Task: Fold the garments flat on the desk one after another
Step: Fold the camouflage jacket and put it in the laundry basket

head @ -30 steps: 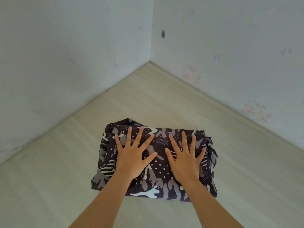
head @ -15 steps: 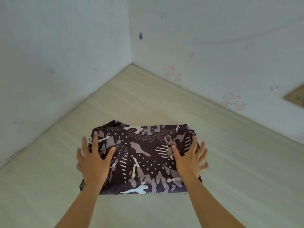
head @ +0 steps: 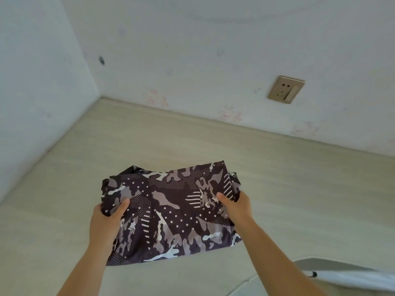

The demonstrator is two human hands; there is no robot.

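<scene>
I hold the folded camouflage garment (head: pixel 171 210) by its two short sides, over the desk (head: pixel 310 199), toward 6 o'clock from the desk's middle. My left hand (head: pixel 104 223) pinches the bundle's edge at its 9 o'clock, thumb on top, the other fingers curled underneath and out of sight. My right hand (head: pixel 235 208) does the same at 3 o'clock. Whether the far edge touches the wood I cannot tell.

The cloth looks thin, light and limp, probably a little slick. I judge the layers could slide apart, or the middle sag, if taken by the corners alone. The place to grip is mid-side, through every layer.

A wall socket (head: pixel 285 89) sits at 1 o'clock. A pale thing (head: pixel 346 274) I cannot identify lies at 4 o'clock.
</scene>
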